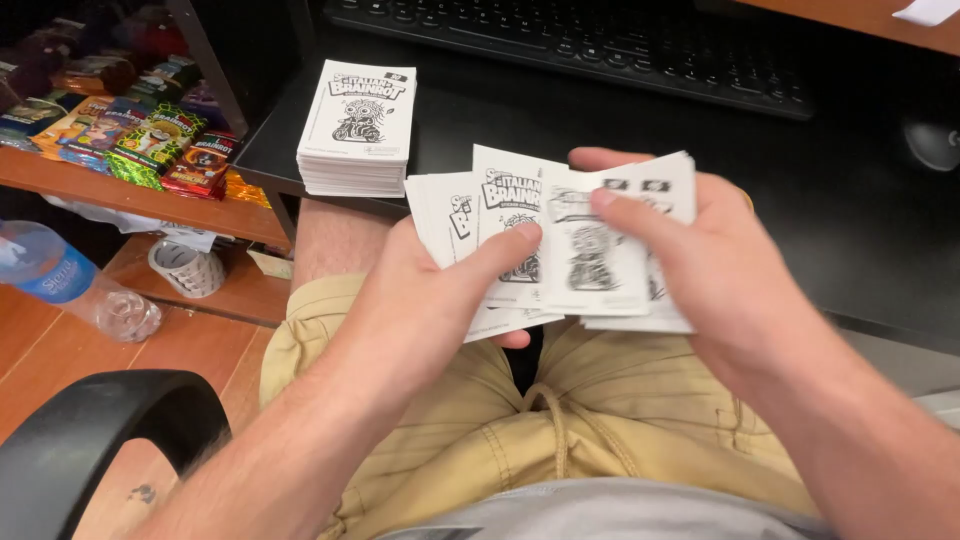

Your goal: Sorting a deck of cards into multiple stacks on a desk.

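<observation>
Both hands are up over the lap now, sharing a fanned bundle of black-and-white printed cards (560, 240): the left hand (440, 290) curls its fingers under the fan with the thumb pressed on a card face, and the right hand (700, 260) closes around the right side, thumb on the front card. A squared stack of the same cards (357, 130) sits on the black desk (870, 230) corner, just beyond the fan, with a dark keyboard (600, 40) further back.

Lower cards (520, 318) behind left-hand fingers (505, 250); keyboard (600, 40) and plastic bottle (70, 285) cut by frame edges.
</observation>
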